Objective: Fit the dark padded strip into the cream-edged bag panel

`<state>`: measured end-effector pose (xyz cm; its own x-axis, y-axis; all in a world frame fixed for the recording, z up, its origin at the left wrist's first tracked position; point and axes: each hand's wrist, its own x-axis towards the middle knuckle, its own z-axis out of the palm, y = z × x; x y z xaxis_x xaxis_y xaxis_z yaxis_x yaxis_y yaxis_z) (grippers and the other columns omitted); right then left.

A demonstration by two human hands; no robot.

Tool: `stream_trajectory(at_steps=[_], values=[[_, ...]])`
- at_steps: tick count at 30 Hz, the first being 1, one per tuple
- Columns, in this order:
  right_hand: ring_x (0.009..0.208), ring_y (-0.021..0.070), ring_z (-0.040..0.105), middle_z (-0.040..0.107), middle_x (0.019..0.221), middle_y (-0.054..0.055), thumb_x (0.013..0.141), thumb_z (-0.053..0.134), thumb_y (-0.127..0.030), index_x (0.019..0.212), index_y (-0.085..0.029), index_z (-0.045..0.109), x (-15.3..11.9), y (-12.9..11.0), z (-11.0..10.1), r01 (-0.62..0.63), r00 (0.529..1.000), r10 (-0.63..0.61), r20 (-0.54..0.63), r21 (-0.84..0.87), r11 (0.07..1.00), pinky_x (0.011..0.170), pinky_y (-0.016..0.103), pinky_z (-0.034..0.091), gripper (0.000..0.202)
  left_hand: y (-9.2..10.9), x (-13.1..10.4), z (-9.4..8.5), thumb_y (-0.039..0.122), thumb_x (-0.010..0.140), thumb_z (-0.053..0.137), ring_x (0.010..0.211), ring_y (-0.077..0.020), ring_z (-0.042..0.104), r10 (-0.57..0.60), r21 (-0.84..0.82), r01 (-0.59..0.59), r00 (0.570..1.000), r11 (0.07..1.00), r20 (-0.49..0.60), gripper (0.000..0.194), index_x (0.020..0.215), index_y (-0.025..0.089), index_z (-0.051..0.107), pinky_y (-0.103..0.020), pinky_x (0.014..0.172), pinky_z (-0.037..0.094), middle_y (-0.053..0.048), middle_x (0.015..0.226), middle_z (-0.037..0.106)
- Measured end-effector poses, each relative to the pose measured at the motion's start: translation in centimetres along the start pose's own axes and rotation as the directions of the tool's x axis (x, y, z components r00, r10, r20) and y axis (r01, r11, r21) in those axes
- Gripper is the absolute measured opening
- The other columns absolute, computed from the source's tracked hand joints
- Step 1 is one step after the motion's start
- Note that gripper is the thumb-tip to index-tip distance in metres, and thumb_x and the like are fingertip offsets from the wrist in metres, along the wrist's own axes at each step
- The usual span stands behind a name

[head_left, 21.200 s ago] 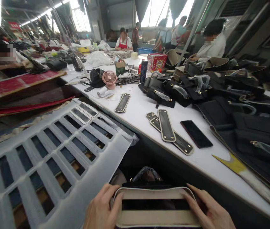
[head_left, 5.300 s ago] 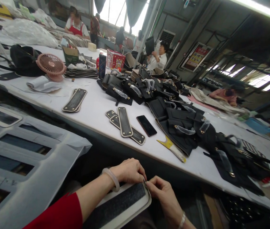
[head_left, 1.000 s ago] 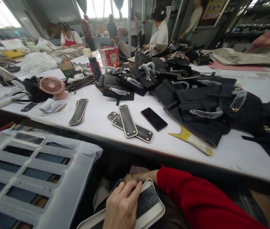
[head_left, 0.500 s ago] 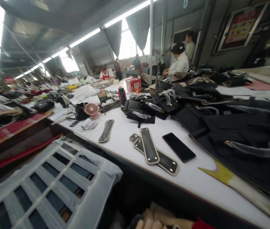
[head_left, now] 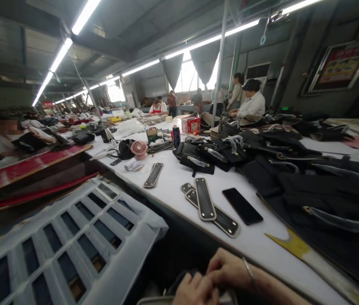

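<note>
Both hands low at near edge: left hand [head_left: 195, 290] and right hand [head_left: 228, 269] touching, fingers curled together over pale-rimmed panel [head_left: 154, 300]; pinch unclear. Phone [head_left: 242, 206] on worktop [head_left: 179, 180] beyond.

The counter [head_left: 179, 186] looks smooth, matt white. The phone [head_left: 242, 206] shows glossy black glass. The stacked bag base panels [head_left: 205, 205] have rough dark faces, pale edging and brass-coloured metal studs.
</note>
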<state>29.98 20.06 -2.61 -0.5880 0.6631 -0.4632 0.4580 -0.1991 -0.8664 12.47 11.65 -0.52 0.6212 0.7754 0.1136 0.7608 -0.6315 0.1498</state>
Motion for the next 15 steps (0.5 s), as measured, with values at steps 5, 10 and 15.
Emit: stream_trajectory(at_steps=[5, 10, 15], values=[[0.062, 0.0123, 0.05, 0.068, 0.067, 0.001, 0.063, 0.076, -0.035, 0.081, -0.015, 0.08, -2.0, -0.9, -1.0, 0.039, 0.994, -0.043, 0.096, 0.044, 0.998, 0.062, 0.025, 0.04, 0.027, 0.8, -0.9, -2.9, 0.013, 0.091, 0.05, 0.098, -0.0243, 0.057, -0.001, -0.149, 0.018, 0.994, 0.989, 0.11, 0.031, 0.121, 0.021, 0.056, -0.04, 0.083, 0.049, -0.005, 0.112, 0.064], [0.075, 0.0184, 0.057, 0.071, 0.083, 0.004, 0.069, 0.071, -0.048, 0.094, -0.016, 0.08, -2.0, -1.0, -0.8, 0.084, 0.981, -0.075, 0.181, -0.046, 0.995, 0.071, 0.03, 0.045, 0.042, 0.5, -1.7, -3.7, 0.011, 0.09, 0.051, 0.101, -0.0219, 0.056, -0.03, -0.263, 0.06, 0.993, 0.963, 0.117, 0.027, 0.114, 0.022, 0.058, -0.038, 0.088, 0.047, -0.002, 0.113, 0.063], [0.088, 0.0243, 0.061, 0.069, 0.092, 0.007, 0.085, 0.056, -0.059, 0.112, -0.021, 0.074, -2.7, -2.1, -0.6, 0.19, 0.96, -0.122, 0.251, -0.268, 0.944, 0.082, 0.036, 0.046, 0.05, 0.2, -2.3, -3.7, 0.01, 0.09, 0.05, 0.1, -0.0209, 0.057, -0.073, -0.392, 0.097, 0.994, 0.915, 0.076, 0.023, 0.104, 0.021, 0.063, -0.037, 0.09, 0.046, -0.002, 0.11, 0.066]])
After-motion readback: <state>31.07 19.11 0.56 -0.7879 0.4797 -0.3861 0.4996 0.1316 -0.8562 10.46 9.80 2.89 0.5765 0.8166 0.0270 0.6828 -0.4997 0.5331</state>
